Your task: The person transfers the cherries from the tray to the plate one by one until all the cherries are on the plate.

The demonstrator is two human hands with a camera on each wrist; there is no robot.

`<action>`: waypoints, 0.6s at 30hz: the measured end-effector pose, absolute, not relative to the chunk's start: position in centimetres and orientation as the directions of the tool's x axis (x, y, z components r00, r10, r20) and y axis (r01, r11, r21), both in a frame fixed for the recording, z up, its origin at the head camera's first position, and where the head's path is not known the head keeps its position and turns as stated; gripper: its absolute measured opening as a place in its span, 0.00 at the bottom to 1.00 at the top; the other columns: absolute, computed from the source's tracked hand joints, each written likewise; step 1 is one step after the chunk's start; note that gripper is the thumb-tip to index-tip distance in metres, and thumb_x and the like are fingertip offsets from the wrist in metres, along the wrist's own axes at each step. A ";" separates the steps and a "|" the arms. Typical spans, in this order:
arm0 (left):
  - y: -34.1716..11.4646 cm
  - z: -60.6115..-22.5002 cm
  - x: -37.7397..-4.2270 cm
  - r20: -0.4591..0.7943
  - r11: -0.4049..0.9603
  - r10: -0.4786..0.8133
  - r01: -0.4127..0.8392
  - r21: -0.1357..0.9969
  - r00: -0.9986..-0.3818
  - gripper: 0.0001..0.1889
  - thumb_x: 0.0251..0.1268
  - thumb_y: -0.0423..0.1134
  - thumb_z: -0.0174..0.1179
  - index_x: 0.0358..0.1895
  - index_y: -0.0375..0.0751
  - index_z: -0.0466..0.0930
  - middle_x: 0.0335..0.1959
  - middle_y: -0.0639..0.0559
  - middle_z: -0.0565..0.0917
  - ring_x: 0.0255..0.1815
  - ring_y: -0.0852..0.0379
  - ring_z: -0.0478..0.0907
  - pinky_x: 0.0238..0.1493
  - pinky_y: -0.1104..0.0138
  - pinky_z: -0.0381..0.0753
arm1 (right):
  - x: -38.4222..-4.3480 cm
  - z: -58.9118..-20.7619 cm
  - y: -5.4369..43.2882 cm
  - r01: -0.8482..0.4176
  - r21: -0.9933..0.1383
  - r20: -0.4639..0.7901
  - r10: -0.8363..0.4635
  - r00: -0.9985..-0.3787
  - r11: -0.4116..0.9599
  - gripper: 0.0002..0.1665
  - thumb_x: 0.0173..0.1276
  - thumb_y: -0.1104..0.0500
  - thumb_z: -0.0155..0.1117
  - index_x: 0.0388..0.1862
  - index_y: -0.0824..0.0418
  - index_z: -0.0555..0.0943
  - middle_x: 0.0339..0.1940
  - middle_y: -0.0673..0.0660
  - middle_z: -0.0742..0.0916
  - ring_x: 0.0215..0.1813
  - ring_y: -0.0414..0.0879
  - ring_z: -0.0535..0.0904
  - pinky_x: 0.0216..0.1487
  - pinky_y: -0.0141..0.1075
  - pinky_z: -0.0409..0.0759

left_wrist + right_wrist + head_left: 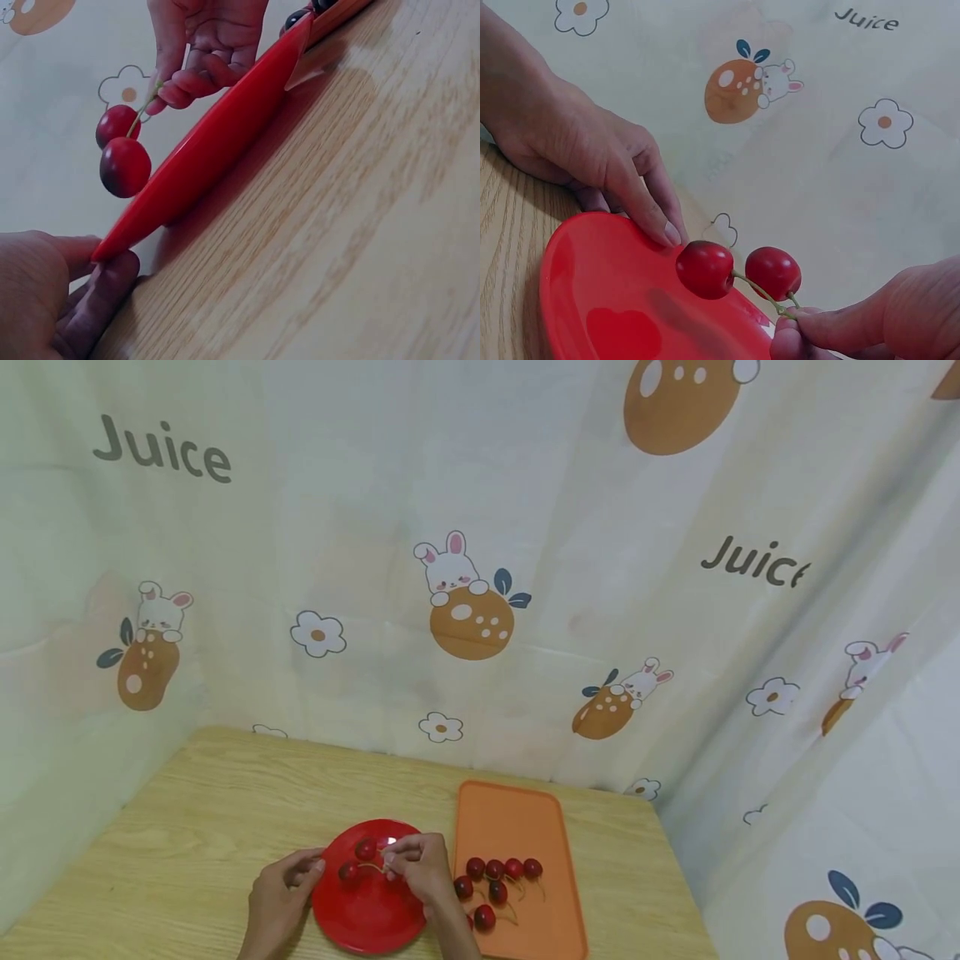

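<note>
A red plate (371, 914) lies on the wooden table. My left hand (279, 897) pinches its left rim, thumb on top and fingers beneath, as the left wrist view shows. Over the plate, my right hand (422, 868) pinches the green stems of two dark red cherries between thumb and fingertips. One cherry (705, 268) hangs nearer the left hand, and the other cherry (773, 271) is beside it. Their stems (761, 292) meet at the fingertips. Both cherries appear raised above the plate, whose surface mirrors one of them.
To the right of the plate, an orange tray (510, 818) holds several cherries (495, 868) with stems, grouped in its nearer half. Part of that group is hidden behind the right forearm. A printed curtain (360, 527) stands along the back and sides of the table (247, 793).
</note>
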State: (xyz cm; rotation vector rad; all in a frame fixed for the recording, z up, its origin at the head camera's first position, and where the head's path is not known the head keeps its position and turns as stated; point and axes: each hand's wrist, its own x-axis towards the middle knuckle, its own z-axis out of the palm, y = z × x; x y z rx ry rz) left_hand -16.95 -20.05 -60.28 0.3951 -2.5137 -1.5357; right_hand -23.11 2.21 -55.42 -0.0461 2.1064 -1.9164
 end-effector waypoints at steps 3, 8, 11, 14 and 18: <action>-20.0 -60.2 -16.9 0.007 0.431 -0.313 -0.135 0.892 -0.950 0.15 0.78 0.37 0.67 0.62 0.39 0.89 0.47 0.45 0.93 0.36 0.65 0.84 0.39 0.74 0.81 | -23.1 -55.3 2.1 0.169 -0.978 -0.192 -0.215 -0.958 0.119 0.09 0.71 0.75 0.70 0.36 0.64 0.93 0.26 0.53 0.93 0.26 0.39 0.85 0.36 0.30 0.87; -19.9 -60.3 -16.8 0.004 0.420 -0.318 -0.137 0.897 -0.948 0.15 0.78 0.36 0.68 0.61 0.39 0.89 0.48 0.45 0.93 0.36 0.65 0.84 0.39 0.74 0.80 | -22.5 -54.7 2.1 0.139 -0.983 -0.162 -0.210 -0.964 0.118 0.06 0.70 0.75 0.71 0.38 0.70 0.92 0.28 0.57 0.93 0.26 0.39 0.84 0.35 0.31 0.87; -19.9 -60.2 -16.8 0.002 0.422 -0.317 -0.139 0.896 -0.948 0.15 0.77 0.36 0.68 0.62 0.39 0.89 0.48 0.45 0.93 0.36 0.64 0.84 0.39 0.74 0.80 | -22.2 -54.5 2.0 0.115 -0.986 -0.138 -0.204 -0.969 0.123 0.04 0.69 0.76 0.71 0.39 0.73 0.91 0.30 0.62 0.93 0.26 0.39 0.84 0.35 0.32 0.87; -19.9 -60.2 -16.8 0.007 0.426 -0.319 -0.137 0.894 -0.948 0.15 0.77 0.36 0.68 0.61 0.39 0.90 0.47 0.45 0.93 0.36 0.65 0.84 0.39 0.74 0.79 | -22.1 -54.5 1.7 0.123 -0.984 -0.147 -0.188 -0.971 0.132 0.05 0.69 0.76 0.72 0.39 0.73 0.91 0.31 0.65 0.93 0.26 0.40 0.84 0.35 0.33 0.88; -19.9 -60.2 -16.7 0.016 0.427 -0.317 -0.128 0.895 -0.948 0.15 0.77 0.37 0.68 0.61 0.39 0.90 0.47 0.45 0.93 0.36 0.66 0.84 0.39 0.74 0.80 | -22.2 -54.8 1.4 0.114 -0.981 -0.141 -0.174 -0.975 0.157 0.05 0.68 0.78 0.71 0.38 0.73 0.91 0.31 0.65 0.94 0.25 0.39 0.84 0.34 0.33 0.88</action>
